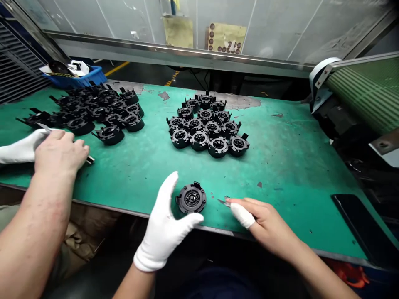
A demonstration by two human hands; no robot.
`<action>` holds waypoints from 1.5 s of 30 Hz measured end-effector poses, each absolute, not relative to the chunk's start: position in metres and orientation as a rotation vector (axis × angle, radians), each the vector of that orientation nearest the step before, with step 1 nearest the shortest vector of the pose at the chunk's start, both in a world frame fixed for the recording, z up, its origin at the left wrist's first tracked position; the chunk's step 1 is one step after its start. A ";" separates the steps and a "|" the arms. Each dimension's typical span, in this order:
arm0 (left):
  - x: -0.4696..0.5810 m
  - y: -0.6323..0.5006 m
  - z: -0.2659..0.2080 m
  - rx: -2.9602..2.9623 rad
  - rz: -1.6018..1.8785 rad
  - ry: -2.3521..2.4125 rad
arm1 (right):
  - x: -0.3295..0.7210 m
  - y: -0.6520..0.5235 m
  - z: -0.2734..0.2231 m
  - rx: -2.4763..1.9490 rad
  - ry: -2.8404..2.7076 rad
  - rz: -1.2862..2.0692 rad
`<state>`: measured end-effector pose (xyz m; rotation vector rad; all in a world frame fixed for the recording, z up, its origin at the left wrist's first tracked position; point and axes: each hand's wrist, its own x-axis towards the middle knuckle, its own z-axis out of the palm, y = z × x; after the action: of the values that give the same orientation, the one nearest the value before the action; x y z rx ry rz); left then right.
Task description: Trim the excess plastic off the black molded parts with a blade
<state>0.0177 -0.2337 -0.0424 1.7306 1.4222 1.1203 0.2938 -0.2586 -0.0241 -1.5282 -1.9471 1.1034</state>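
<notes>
A round black plastic part (191, 198) lies near the front edge of the green bench, its ribbed face up and small tabs on its rim. My left hand (163, 226), in a white glove, is open beside it, thumb and fingers spread around its left and lower sides; whether they touch it is unclear. To the right, my right hand (264, 218) is closed on a small knife (223, 202), its pointed blade toward the part but apart from it. White cloth covers the right thumb. The knife's handle is hidden in the fingers.
Several similar black parts (205, 126) form a group mid-bench; another pile (93, 110) lies left. A co-worker's hands (59, 149) work at far left. A blue bin (77, 77) stands behind. A green conveyor (368, 91) and dark flat object (358, 224) are at right.
</notes>
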 end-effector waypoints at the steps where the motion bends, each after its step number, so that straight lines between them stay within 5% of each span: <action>1: 0.023 -0.234 -0.046 1.785 1.053 1.447 | 0.291 -0.251 -0.023 -1.531 -2.078 1.029; 13: 0.040 -0.229 -0.056 1.930 1.024 1.585 | 0.303 -0.195 -0.022 -1.899 -2.494 0.366; 20: 0.040 -0.229 -0.059 1.981 1.028 1.604 | 0.291 -0.212 -0.012 -1.519 -2.676 0.783; 28: 0.041 -0.228 -0.057 2.007 1.045 1.604 | 0.294 -0.194 -0.020 -1.781 -2.709 0.436; 39: 0.033 -0.224 -0.026 1.464 0.965 1.380 | 0.257 -0.251 -0.018 -1.328 -1.795 1.413; 45: 0.037 -0.264 -0.003 1.616 0.726 1.221 | 0.230 -0.316 -0.040 -1.277 -1.369 1.366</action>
<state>0.0365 -0.2638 -0.0028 1.6155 1.2210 0.7258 0.2297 -0.3164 -0.0397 -1.2774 -1.3690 1.3663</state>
